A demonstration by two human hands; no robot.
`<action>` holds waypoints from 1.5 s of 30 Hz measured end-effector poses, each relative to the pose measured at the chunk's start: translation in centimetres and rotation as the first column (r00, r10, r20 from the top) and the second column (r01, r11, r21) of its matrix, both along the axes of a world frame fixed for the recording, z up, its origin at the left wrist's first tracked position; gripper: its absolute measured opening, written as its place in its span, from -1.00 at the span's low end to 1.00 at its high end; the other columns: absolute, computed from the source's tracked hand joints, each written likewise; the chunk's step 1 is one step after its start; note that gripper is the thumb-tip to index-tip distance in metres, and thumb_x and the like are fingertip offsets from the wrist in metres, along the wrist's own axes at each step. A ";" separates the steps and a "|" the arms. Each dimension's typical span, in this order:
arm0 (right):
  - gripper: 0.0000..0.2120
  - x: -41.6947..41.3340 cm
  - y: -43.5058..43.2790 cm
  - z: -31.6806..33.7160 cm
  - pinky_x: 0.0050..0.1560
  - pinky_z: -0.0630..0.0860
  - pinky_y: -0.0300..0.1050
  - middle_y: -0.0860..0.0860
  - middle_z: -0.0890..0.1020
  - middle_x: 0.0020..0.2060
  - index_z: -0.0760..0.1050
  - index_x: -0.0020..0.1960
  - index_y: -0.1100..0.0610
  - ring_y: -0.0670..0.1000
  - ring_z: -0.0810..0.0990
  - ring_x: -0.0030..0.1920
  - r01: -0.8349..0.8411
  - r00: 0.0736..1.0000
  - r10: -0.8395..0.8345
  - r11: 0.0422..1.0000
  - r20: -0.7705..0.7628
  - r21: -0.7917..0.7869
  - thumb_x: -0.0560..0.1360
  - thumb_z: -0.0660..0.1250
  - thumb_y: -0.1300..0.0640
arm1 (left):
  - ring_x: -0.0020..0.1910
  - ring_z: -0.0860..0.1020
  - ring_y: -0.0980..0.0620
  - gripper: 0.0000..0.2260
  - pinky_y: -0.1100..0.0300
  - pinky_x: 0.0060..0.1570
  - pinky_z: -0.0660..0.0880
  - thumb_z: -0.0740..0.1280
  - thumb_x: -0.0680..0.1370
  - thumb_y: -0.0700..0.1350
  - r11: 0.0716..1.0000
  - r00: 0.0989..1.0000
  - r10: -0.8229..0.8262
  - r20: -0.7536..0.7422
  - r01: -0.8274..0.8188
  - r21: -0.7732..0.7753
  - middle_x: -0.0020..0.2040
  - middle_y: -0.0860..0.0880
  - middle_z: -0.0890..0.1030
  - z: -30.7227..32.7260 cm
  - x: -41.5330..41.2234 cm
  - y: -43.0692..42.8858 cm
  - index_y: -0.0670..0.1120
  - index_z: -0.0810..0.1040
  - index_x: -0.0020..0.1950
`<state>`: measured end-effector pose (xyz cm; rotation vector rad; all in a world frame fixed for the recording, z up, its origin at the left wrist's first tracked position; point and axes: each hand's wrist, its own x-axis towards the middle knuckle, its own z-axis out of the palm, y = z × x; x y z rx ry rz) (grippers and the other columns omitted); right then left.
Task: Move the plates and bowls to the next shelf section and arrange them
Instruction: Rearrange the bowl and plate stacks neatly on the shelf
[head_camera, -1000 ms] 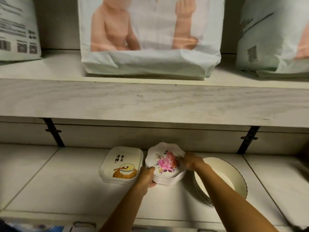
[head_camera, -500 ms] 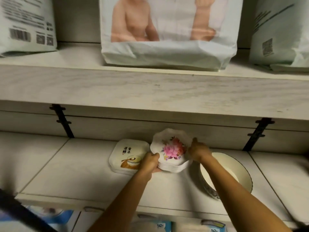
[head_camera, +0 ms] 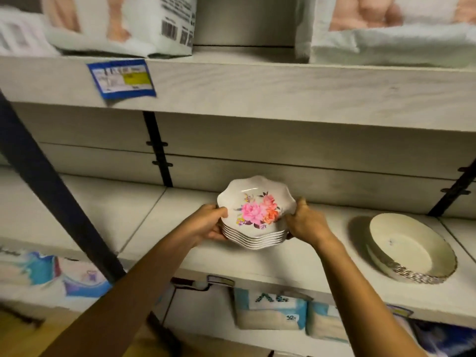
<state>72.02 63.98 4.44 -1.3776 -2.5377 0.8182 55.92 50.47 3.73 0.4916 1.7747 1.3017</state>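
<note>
A stack of several white scalloped plates with a pink flower print (head_camera: 253, 215) is held just above the middle shelf (head_camera: 296, 258), tilted toward me. My left hand (head_camera: 207, 222) grips the stack's left edge and my right hand (head_camera: 305, 222) grips its right edge. A stack of cream bowls with a patterned rim (head_camera: 409, 253) rests tilted on the shelf to the right. The square plates seen earlier are hidden behind my left arm or out of view.
Black shelf brackets (head_camera: 157, 148) divide the back wall into sections. A dark slanted post (head_camera: 51, 186) crosses at left. Pale bagged packs (head_camera: 121, 24) sit on the upper shelf, with a blue price tag (head_camera: 121, 78) on its edge. Blue and white packs (head_camera: 270, 313) fill the lower shelf.
The flowered plate stack has been lifted off the shelf and carried left, away from the cream bowls. The view has swung left, and the square plates are no longer visible.
</note>
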 end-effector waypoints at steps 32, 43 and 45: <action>-0.62 -9.4 -10.1 -8.8 0.10 0.45 0.04 0.25 0.59 0.11 0.21 0.27 0.19 0.27 0.55 0.13 0.331 0.942 -0.335 0.937 -0.021 -0.112 0.58 0.07 -0.05 | -0.23 0.55 0.02 -0.77 0.17 -0.19 0.51 0.21 0.59 -0.12 1.000 0.996 0.014 0.084 -0.013 -0.007 -0.02 -0.18 0.59 -8.8 -10.6 -3.4 -0.19 0.53 0.17; -0.61 -6.9 -7.5 -8.9 0.08 0.48 0.04 0.22 0.60 0.12 0.21 0.28 0.17 0.24 0.57 0.11 0.416 0.907 -0.421 0.903 -0.025 -0.110 0.58 0.07 -0.07 | -0.06 0.52 -0.08 -0.71 0.14 -0.12 0.49 0.20 0.60 -0.13 1.000 0.997 -0.001 0.078 0.002 -0.018 0.00 -0.19 0.57 -9.2 -7.7 0.4 -0.27 0.50 0.23; -0.56 -6.8 -7.2 -8.8 0.10 0.48 0.05 0.21 0.59 0.14 0.20 0.31 0.16 0.23 0.57 0.13 0.406 0.911 -0.411 0.905 -0.014 -0.128 0.58 0.07 -0.12 | -0.07 0.53 -0.08 -0.70 0.09 -0.05 0.51 0.21 0.60 -0.13 1.000 0.997 0.011 0.081 -0.010 -0.021 0.01 -0.18 0.57 -9.4 -7.6 0.4 -0.28 0.49 0.23</action>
